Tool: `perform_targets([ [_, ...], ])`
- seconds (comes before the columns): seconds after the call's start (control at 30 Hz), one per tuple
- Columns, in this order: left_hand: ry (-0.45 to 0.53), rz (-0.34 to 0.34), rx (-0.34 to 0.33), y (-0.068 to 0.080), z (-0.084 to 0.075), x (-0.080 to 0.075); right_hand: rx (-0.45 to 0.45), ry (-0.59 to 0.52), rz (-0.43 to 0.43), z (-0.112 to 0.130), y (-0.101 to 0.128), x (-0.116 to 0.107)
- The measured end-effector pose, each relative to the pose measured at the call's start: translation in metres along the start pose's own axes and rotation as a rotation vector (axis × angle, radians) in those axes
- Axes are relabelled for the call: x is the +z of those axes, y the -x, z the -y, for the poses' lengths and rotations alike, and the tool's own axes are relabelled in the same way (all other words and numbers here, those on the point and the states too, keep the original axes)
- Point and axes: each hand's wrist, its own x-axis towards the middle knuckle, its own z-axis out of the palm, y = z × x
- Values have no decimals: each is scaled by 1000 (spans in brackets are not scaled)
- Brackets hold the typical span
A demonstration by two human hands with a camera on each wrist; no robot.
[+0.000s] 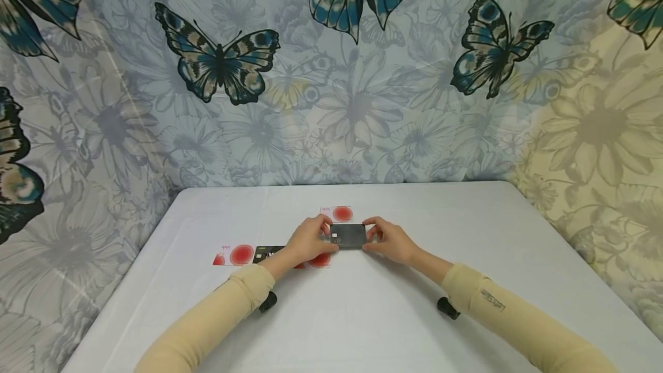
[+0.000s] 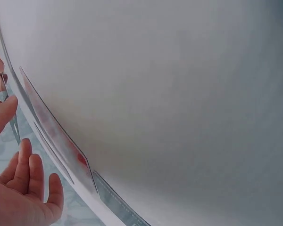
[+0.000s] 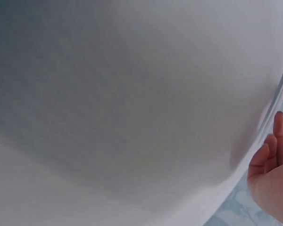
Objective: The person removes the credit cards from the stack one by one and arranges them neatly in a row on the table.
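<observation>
A dark grey bank card [image 1: 348, 236] with a small chip at its left is held up flat-on between the two hands. My left hand [image 1: 309, 239] pinches its left edge between thumb and fingers, while my right hand [image 1: 391, 240] pinches the right edge the same way. Seen from the left wrist, the left hand [image 2: 26, 188] has its outer fingers spread and loosely bent. The right wrist view catches only part of the right hand [image 3: 272, 174] at its right border. Just behind the held card lies a white card with a red disc [image 1: 342, 213].
Left of the hands, a row of cards lies on the white table [image 1: 450, 217]: a white card with a red disc [image 1: 241, 254], a black card [image 1: 265, 251] and another red-and-white card [image 1: 322, 261], partly covered by the left hand. A butterfly-patterned cloth [image 1: 357, 131] hangs behind.
</observation>
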Motion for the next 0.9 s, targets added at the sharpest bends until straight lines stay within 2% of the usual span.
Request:
perform_targets([
  [0.27, -39, 4, 21, 8, -2, 5, 2, 13, 30, 1, 12, 0],
  [0.43, -80, -14, 63, 11, 1, 8, -11, 21, 57, 0, 15, 0],
  [0.9, -74, 12, 86, 24, -3, 6, -61, 53, 78, -1, 20, 1],
])
